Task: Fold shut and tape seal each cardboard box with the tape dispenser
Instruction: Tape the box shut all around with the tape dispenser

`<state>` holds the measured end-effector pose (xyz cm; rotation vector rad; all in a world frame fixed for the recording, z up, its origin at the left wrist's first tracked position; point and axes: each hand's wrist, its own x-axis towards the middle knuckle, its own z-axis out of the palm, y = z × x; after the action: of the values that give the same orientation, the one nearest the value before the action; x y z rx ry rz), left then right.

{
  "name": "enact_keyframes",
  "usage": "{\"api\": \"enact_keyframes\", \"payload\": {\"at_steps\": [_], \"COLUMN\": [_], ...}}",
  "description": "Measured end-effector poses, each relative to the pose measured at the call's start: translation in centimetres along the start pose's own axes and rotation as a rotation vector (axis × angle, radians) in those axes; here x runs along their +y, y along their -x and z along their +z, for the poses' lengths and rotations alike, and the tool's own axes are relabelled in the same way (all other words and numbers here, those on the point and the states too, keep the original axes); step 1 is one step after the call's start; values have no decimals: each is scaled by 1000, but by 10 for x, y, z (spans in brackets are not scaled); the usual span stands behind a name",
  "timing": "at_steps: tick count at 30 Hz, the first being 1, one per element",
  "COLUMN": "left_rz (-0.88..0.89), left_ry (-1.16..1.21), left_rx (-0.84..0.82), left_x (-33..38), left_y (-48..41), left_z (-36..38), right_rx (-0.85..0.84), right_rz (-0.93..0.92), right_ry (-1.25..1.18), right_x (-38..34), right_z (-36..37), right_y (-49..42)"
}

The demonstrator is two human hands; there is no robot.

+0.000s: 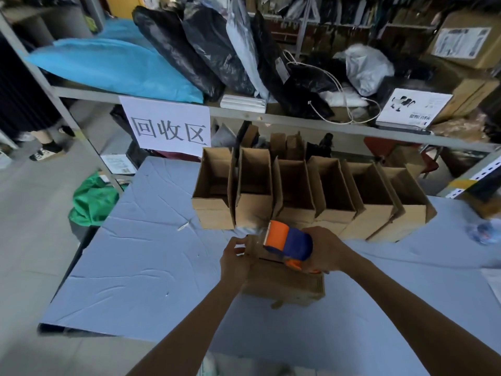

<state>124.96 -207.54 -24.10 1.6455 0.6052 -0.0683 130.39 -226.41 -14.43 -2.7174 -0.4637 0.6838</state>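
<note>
A small cardboard box point(284, 283) with its flaps folded down lies on the blue table point(141, 267) in front of me. My right hand point(325, 251) grips the orange and blue tape dispenser point(287, 242) over the box's far top edge. My left hand point(234, 257) holds the box's far left corner, fingers curled round the edge. A strip of clear tape seems to run from the dispenser to that corner. Behind stands a row of several open cardboard boxes point(295, 191) with upright flaps.
A metal shelf point(298, 122) crosses behind the table, loaded with black bags point(189, 47), a blue bag point(113, 61) and a white paper sign point(169, 126). A green bag point(93, 199) lies on the floor to the left. A person's feet point(47, 150) stand at far left.
</note>
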Motion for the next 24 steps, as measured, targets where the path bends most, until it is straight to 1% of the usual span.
{"api": "enact_keyframes", "payload": {"at_steps": [3, 4, 5, 7, 9, 10, 11, 13, 15, 19, 21, 24], "left_rz": [128, 129, 79, -150, -351, -399, -409, -351, -247, -108, -76, -17], "left_ry": [-114, -120, -52, 188, 312, 347, 369, 369, 290, 150, 69, 0], "left_rx": [136, 126, 66, -145, -319, -377, -410, -406, -362, -373, -373, -329], "left_x": [9, 15, 22, 43, 60, 61, 62, 62, 63, 67, 71, 72], "left_y": [0, -1, -3, -1, 2, 2, 2, 4, 3, 1, 1, -2], "left_z": [-7, -8, -10, -11, -11, -9, -7, -4, -4, -12, -17, -19], "right_rx": [-26, -31, -34, -27, -44, -45, -42, -48, -48, -22, 11, 118], "right_rz": [24, 28, 26, 16, 7, 5, 1, -19, -32, -87, -124, -169], "right_ry": [-5, -5, -7, -24, -24, -30, -33, -36, -52, -67, -61, -61], "right_x": [1, 1, 2, 1, 2, 3, 5, 6, 9, 12, 11, 7], "right_z": [-4, -4, -4, -5, -6, -6, -6, -6, -5, -1, 1, 9], "right_y": [3, 4, 5, 6, 8, 9, 9, 11, 10, 7, 5, 6]}}
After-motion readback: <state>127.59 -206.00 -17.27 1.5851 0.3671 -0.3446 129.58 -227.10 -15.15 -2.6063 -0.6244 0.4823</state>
